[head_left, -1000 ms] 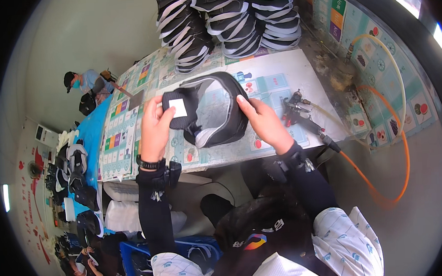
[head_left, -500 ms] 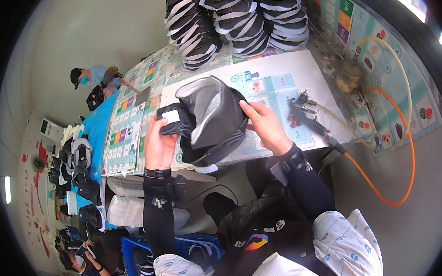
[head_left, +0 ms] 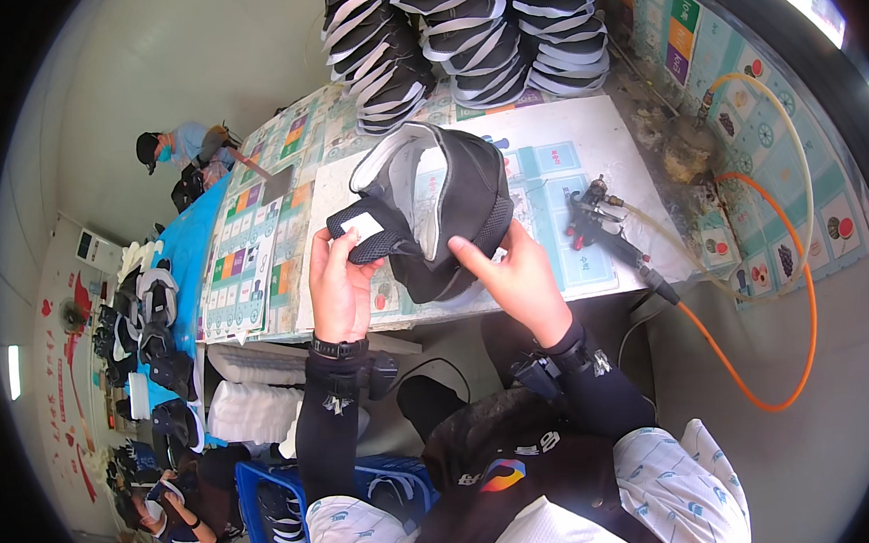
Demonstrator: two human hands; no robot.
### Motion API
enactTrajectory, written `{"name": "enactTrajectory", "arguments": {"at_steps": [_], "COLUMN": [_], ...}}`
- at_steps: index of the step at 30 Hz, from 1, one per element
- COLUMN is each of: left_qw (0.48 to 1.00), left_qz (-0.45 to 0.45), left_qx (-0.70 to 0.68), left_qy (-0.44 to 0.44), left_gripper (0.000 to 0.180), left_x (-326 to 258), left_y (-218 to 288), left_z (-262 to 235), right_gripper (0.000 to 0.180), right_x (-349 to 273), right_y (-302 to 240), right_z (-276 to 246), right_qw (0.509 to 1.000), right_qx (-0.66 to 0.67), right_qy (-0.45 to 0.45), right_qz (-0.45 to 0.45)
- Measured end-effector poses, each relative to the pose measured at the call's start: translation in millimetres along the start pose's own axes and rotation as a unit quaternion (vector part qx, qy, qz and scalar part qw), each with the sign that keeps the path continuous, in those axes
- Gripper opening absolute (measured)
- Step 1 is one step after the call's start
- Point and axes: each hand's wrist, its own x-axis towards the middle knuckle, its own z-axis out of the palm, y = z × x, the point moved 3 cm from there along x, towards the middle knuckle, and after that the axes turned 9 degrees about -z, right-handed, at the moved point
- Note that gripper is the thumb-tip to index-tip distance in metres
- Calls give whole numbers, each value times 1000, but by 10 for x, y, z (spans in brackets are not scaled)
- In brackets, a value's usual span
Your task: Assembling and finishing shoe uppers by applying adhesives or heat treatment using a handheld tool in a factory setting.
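Over the front part of the table, my two hands hold a black shoe upper (head_left: 479, 176) with a pale grey lining, its opening facing up. My left hand (head_left: 337, 291) pinches the mesh tongue, where a small white label (head_left: 359, 226) shows. On the other side, my right hand (head_left: 526, 284) grips the upper's edge, its thumb on top by the lining; its other fingers are mostly hidden behind the material. A spray gun (head_left: 599, 228) lies on the table, right of my right hand.
Tall stacks of black-and-grey uppers (head_left: 467, 49) stand at the table's far side. An orange hose (head_left: 756, 397) loops down at the right. Below at left are white padded pieces (head_left: 250, 414) and a blue crate (head_left: 256, 517). Two people work at the left, beside a blue-covered table (head_left: 191, 274).
Both hands have turned and tilted the upper, so more of its lining faces me. My left hand moved slightly right, and my right hand shifted lower along the edge.
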Motion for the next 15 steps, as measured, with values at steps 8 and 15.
{"name": "enactTrajectory", "arguments": {"at_steps": [8,15], "left_qw": [999,997], "left_qz": [5,20], "left_qx": [1,62], "left_qy": [-46,-47], "left_gripper": [22,26], "left_x": [166,126], "left_y": [254,338], "left_z": [-171,-309], "right_gripper": [55,76], "right_x": [84,-89], "right_y": [402,14], "right_z": [-451,-10], "right_qw": [981,982], "right_qx": [17,55], "right_qy": [-191,-180], "right_qz": [31,27]}}
